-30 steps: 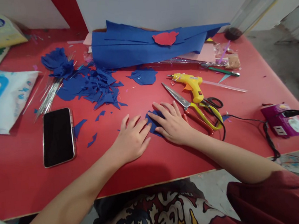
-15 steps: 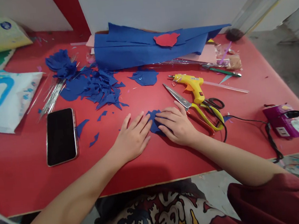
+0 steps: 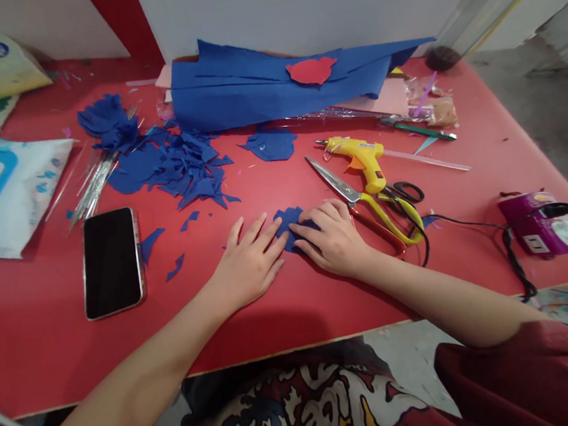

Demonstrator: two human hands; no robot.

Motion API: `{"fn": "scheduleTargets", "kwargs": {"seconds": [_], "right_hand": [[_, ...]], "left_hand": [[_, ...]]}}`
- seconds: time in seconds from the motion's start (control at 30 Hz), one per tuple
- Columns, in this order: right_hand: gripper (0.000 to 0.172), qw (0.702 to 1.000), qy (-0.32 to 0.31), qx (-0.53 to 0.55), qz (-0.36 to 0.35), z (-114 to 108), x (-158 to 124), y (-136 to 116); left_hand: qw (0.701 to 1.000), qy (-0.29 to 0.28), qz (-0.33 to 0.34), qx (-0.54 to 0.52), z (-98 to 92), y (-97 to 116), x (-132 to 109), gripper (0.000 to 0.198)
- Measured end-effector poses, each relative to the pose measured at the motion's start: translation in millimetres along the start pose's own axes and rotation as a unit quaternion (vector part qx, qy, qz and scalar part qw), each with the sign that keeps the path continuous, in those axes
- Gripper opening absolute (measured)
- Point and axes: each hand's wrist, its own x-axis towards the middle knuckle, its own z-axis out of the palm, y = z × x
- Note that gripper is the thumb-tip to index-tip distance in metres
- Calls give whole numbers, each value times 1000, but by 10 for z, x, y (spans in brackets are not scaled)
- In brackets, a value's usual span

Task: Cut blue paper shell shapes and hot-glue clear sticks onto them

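Observation:
A small cut piece of blue paper (image 3: 290,231) lies flat on the red tabletop between my hands. My left hand (image 3: 249,263) rests palm down with its fingers spread, its fingertips on the paper's left edge. From the other side my right hand (image 3: 336,243) lies over the paper's right part, fingers apart and slightly bent, hiding that part. Just beyond my right hand are scissors (image 3: 363,198) with yellow and red handles. A yellow glue gun (image 3: 359,159) lies behind them, a clear glue stick in its back end.
Blue paper scraps (image 3: 184,166) are heaped at the back left near a blue paper flower (image 3: 109,122). A phone (image 3: 111,263) and a wipes pack (image 3: 15,192) lie left. Folded blue sheets (image 3: 252,95) stand at the back. A purple box (image 3: 541,225) with cables is right.
My right hand's fingers have bent a little more on the blue paper. My left hand stays nearly in place. The view has shifted slightly.

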Motion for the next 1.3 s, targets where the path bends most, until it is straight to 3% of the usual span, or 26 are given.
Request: {"fn": "scheduleTargets", "kwargs": {"seconds": [0.4,0.93,1.1,1.3], "right_hand": [[42,996,-51,-40,55,-10,-4,-17],[51,992,-60,-71,89,-8,9,-29],[46,996,-3,-33,85,-24,-1,-5],[34,998,56,11,-2,-21,-3,15]], "left_hand": [[1000,4,0,2,2,4,-1,39],[1000,-2,-1,3,0,11,-1,40],[1000,20,3,18,11,10,-5,39],[999,38,-13,33,9,10,-3,39]]}}
